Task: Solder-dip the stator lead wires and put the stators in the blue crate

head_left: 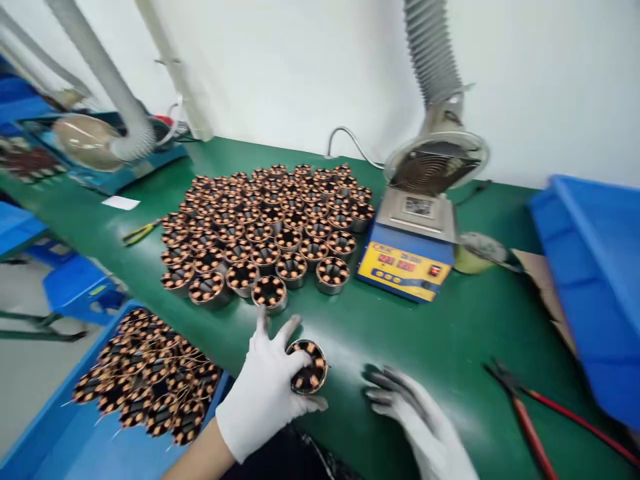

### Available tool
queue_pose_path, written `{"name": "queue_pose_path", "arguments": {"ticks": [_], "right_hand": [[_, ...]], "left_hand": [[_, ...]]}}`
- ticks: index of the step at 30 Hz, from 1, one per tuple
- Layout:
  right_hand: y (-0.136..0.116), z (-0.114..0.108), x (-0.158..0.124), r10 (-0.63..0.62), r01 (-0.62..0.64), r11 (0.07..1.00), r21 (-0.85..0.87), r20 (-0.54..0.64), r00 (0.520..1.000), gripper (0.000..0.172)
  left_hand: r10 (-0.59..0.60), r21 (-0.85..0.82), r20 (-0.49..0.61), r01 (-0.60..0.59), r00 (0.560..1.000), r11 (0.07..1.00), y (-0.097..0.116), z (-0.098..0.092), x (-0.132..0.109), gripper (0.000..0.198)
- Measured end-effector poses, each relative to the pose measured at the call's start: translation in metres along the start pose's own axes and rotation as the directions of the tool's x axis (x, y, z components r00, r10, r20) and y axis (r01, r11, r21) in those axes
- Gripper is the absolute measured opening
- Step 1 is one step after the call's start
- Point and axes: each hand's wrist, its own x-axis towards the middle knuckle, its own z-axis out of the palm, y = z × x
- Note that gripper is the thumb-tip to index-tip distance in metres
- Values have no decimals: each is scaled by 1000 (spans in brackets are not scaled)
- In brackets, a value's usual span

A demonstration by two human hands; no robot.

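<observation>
My left hand (267, 380), in a white glove, has one finger hooked into a round motor stator (320, 363) and another along its lower side. Copper coils ring the stator's dark centre, inside a metal shell. Two other fingers of that hand stretch out toward a stator (269, 292) at the front of the group. My right hand (413, 413), gloved in white with dark-stained fingertips, is a little to the right, slightly blurred. Its fingers are extended and hold nothing.
Many stators (270, 220) stand close together on the green table (415, 333). Behind is a blue-and-yellow device (405, 267) under an extraction hose (433, 53). Red-handled pliers (520, 400) lie right, beside a blue bin (595, 287). A blue crate (75, 447) holds wired stators (150, 373).
</observation>
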Motion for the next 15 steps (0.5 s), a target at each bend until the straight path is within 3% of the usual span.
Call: {"name": "queue_pose_path", "arguments": {"ticks": [4,8,11,15], "right_hand": [[-16,14,6,58,-75,995,71,216,975,52],[-24,11,10,3,23,997,-75,321,947,24],[-25,8,19,-4,61,985,-163,333,943,14],[-35,9,27,136,-87,985,-149,360,923,26]], "left_hand": [[176,-10,-70,-177,982,984,23,12,15,43],[369,-129,-205,-399,906,908,32,25,25,29],[371,-248,-300,-448,879,859,36,36,28,22],[348,-237,-312,-427,884,872,42,41,28,14]]}}
